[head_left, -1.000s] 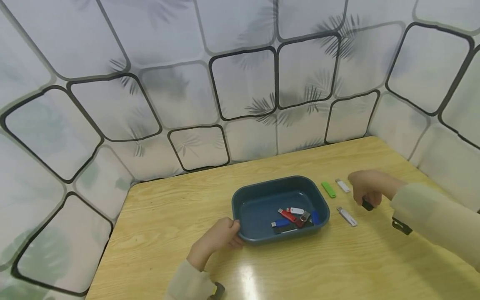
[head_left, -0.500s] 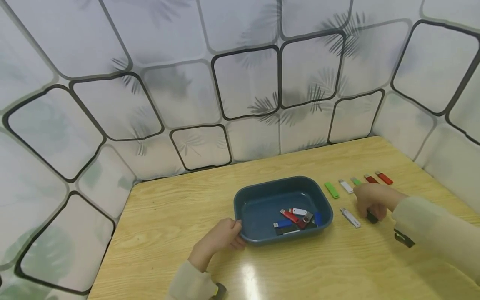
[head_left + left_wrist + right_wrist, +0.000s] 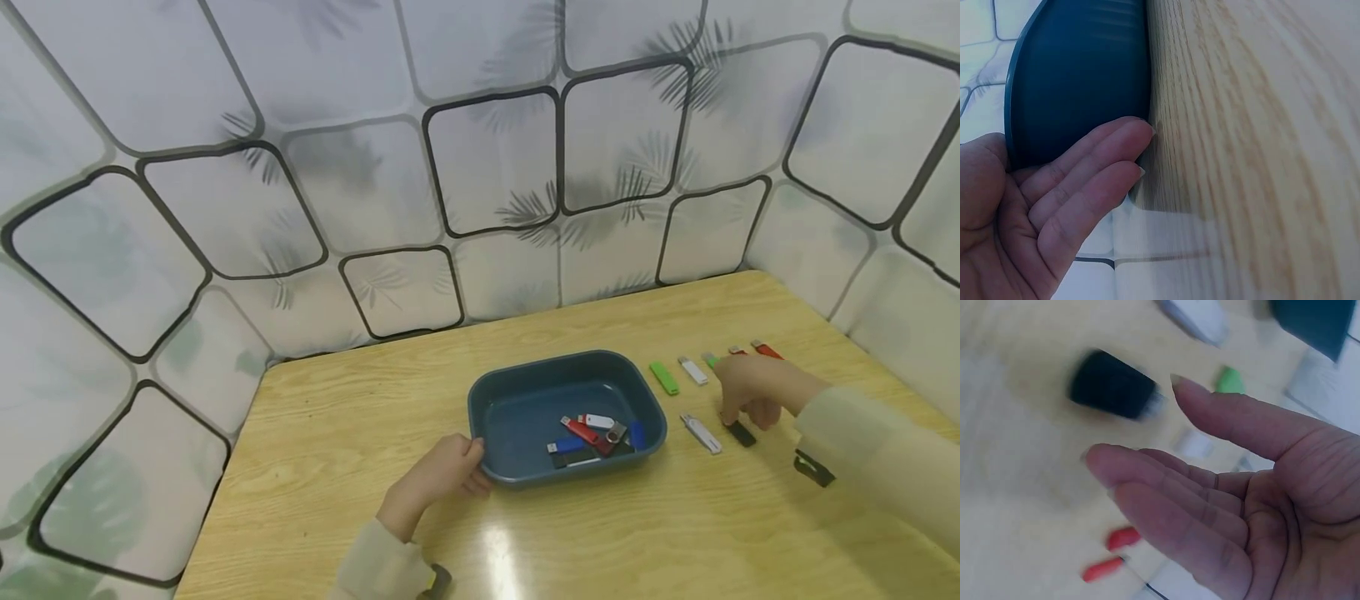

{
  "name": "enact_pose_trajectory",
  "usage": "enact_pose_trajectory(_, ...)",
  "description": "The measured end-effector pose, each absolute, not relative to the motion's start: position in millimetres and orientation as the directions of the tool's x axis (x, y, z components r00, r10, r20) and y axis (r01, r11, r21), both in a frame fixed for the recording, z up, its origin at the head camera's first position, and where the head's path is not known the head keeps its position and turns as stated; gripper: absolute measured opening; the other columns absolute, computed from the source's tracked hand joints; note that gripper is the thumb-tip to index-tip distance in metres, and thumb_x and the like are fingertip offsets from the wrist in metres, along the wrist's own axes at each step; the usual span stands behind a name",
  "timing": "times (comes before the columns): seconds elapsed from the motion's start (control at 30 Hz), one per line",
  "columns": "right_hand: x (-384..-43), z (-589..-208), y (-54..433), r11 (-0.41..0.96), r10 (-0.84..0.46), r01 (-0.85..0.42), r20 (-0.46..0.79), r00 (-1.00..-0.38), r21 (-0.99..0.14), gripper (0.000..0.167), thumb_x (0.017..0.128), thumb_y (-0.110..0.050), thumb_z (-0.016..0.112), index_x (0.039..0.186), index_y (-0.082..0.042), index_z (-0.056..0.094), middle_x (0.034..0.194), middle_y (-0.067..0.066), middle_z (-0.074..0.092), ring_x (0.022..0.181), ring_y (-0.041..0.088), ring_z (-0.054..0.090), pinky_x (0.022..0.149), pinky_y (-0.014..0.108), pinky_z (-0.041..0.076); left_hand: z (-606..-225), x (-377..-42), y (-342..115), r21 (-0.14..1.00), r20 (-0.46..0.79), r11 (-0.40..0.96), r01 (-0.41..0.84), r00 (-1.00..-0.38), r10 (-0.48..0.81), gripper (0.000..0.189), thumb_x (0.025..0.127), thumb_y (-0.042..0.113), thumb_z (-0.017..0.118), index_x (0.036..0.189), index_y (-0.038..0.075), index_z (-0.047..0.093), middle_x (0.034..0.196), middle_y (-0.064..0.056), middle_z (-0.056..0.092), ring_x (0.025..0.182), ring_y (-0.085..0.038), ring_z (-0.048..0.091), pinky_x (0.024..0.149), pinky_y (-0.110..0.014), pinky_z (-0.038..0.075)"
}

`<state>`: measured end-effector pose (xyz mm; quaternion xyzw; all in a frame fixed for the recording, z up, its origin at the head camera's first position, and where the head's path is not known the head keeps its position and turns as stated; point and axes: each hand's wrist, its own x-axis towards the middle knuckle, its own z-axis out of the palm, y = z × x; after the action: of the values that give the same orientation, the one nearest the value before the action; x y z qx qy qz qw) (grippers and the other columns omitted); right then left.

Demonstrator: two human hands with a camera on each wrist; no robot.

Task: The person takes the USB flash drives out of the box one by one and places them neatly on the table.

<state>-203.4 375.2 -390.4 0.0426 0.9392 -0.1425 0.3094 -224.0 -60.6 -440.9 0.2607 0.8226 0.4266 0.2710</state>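
A black USB stick (image 3: 741, 432) lies on the table at the right. Above it hovers my right hand (image 3: 756, 390), and in the right wrist view the thumb and fingers are spread, apart from the stick (image 3: 1113, 384). My left hand (image 3: 438, 468) grips the near left corner of a dark blue plastic tray (image 3: 513, 429), thumb at the rim and fingers against the outer wall. Inside the tray sit several USB sticks, among them a red one (image 3: 581, 432), a white one (image 3: 598, 421) and a blue one (image 3: 564, 446).
A silver-white USB stick (image 3: 701, 433) lies between tray and black stick. Behind it is a row: a green stick (image 3: 663, 378), a white stick (image 3: 693, 370), another green one, and red ones (image 3: 767, 348) partly hidden by my right hand. Patterned cloth (image 3: 495, 167) walls the wooden table.
My right hand has set the black USB stick down beside the silver-white one and let go, fingers now lifted off it. The left hand stays at the tray's corner.
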Motion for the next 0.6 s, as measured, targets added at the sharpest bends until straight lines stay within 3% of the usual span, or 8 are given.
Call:
enact_pose_trajectory(0.13,-206,-368,376,0.947,-0.032,0.157,-0.569,-0.822,-0.280,0.022,0.083,-0.007,0.066,0.083,0.007,0.049,0.081,0.029,0.061,0.060,0.025,0.067,0.055,0.033,0.056,-441,-223,-60,0.837,-0.225,0.508,0.204,-0.717,0.660,0.048,0.102,0.019,0.029,0.083,-0.008,0.063,0.074,-0.018,0.071,0.067,-0.026,0.071,0.058,-0.034,0.058)
enact_pose_trajectory(0.17,-207,-363,375,0.945,-0.028,0.165,-0.571,-0.820,-0.284,0.020,0.084,-0.006,0.064,0.083,0.007,0.050,0.073,0.021,0.062,0.054,0.022,0.066,0.053,0.033,0.056,-441,-224,-61,0.835,-0.225,0.510,0.206,-0.717,0.659,0.048,0.102,0.019,0.029,0.083,-0.008,0.063,0.074,-0.017,0.071,0.067,-0.026,0.071,0.058,-0.034,0.058)
enact_pose_trajectory(0.33,-213,-347,369,0.959,-0.040,0.126,-0.564,-0.825,-0.253,0.018,0.086,-0.005,0.061,0.076,0.008,0.055,0.062,0.016,0.065,0.049,0.018,0.065,0.051,0.032,0.055,-441,-224,-62,0.833,-0.226,0.512,0.207,-0.719,0.657,0.049,0.102,0.019,0.028,0.083,-0.008,0.065,0.074,-0.017,0.071,0.066,-0.025,0.071,0.058,-0.033,0.058)
enact_pose_trajectory(0.6,-215,-341,361,0.966,-0.055,0.097,-0.554,-0.831,-0.241,0.022,0.087,-0.004,0.058,0.066,-0.001,0.053,0.055,0.010,0.062,0.046,0.014,0.062,0.045,0.024,0.049,-441,-224,-60,0.830,-0.240,0.522,0.198,-0.718,0.653,0.048,0.102,0.019,0.028,0.084,-0.007,0.064,0.074,-0.017,0.071,0.067,-0.025,0.071,0.059,-0.034,0.058)
